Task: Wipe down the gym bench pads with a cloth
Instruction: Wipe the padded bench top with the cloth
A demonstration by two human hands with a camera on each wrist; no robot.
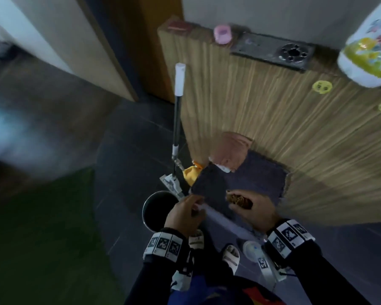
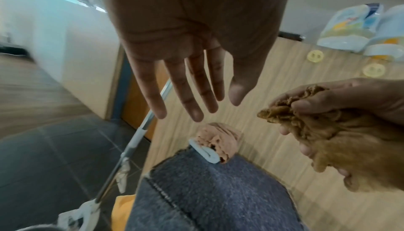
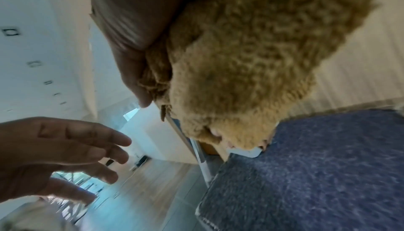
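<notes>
I'm looking down over a wooden table [image 1: 262, 111] with my right hand [image 1: 253, 211] clenched round a bunched brown cloth [image 1: 240, 200], thumb pressed into its folds, the fluffy bulk hanging under the palm. It sits just over a grey-blue pad [image 1: 246, 179] at the table's near edge; whether cloth and pad touch, I can't tell. My left hand [image 1: 185, 214] is beside it, to the left; from the wrist its fingers [image 2: 192, 96] are straight and spread, holding nothing. At the pad's far end lies a pinkish crumpled cloth [image 1: 231, 153] with a white clip-like piece [image 2: 204, 151] at its edge. A yellow cloth [image 1: 191, 172] pokes out left of the pad, next to a mop handle [image 1: 178, 102] standing on the dark tiled floor. Two bottles [image 2: 358, 29] stand far right on the table, much blurred.
</notes>
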